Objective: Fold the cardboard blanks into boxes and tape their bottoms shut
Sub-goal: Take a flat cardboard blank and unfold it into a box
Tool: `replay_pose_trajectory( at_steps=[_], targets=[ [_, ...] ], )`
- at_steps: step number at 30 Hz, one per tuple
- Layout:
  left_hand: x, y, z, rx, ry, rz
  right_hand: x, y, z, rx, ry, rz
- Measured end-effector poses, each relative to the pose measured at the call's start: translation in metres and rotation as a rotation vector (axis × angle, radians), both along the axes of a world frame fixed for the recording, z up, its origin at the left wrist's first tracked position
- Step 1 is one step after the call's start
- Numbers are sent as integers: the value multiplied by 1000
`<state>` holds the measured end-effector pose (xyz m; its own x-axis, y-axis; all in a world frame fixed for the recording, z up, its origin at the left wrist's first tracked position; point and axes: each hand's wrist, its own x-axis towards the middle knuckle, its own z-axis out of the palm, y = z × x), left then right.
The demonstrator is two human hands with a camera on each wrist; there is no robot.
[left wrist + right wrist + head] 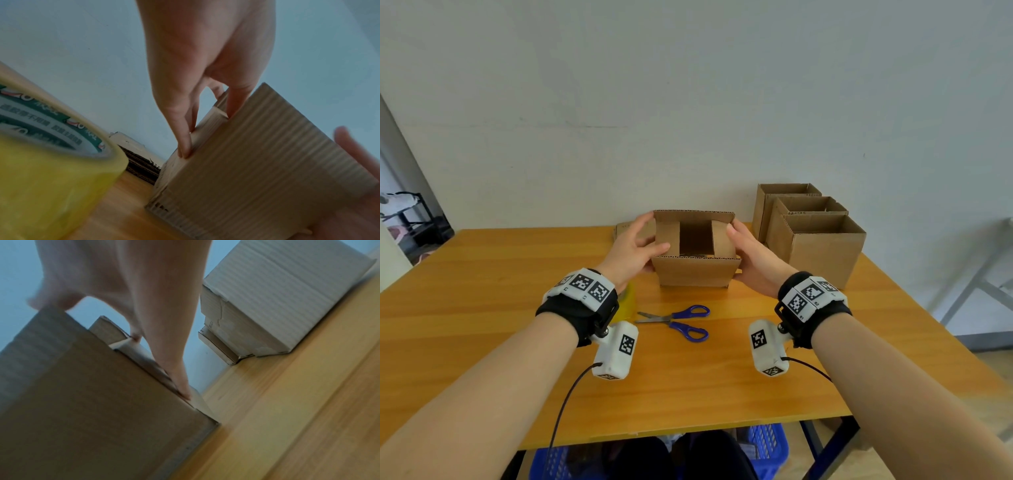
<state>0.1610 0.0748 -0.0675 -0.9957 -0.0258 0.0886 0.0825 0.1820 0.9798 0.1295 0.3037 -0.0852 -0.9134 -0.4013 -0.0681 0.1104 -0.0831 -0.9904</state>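
A brown cardboard box (695,270) stands open end up on the wooden table (482,308), its two short flaps folded inward and its long flaps upright. My left hand (637,243) presses straight fingers (185,142) against the box's left side (257,162), with the thumb on the left short flap. On the box's right side (82,402) lies my right hand (753,257), its fingers (180,386) straight along the edge and its thumb on the right flap. A yellow tape roll (627,301) sits under my left wrist, large in the left wrist view (41,162).
Blue-handled scissors (678,322) lie open just in front of the box. Three finished open boxes (822,253) stand close at the right (277,296). Flat cardboard blanks (621,229) lie behind my left hand. A blue crate (767,445) sits under the table's front edge.
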Motion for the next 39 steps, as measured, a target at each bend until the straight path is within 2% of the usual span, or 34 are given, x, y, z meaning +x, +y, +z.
replay_pose_trajectory(
  at_steps=[7,11,21,31,39],
  targets=[
    [-5,-4,7,5,-22,27,5,4,4,15,59,182],
    [-5,-3,4,49,-18,54,8,2,5,-18,86,69],
    [6,-5,2,63,-45,-128,12,2,4,-63,119,-72],
    [9,-8,1,97,-27,-147,11,1,0,-57,137,-91],
    [2,-3,1,53,19,-71,7,-1,-2,-34,88,-99]
  ],
)
